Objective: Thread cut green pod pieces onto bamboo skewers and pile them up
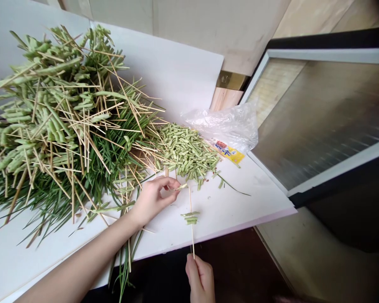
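Head view: my right grip is closed on the lower end of a thin stick by the counter edge; my left grip pinches a bean piece near its tip. The stick looks light and snappable, best held low; the bean seems firm, best pinched at one end. Writing on the yellow label is too blurred to read.

White tabletop — overlaid at left by chives, cut green bean pieces piled alongside, clear plastic bag laid just beyond, one leaf strewn loose
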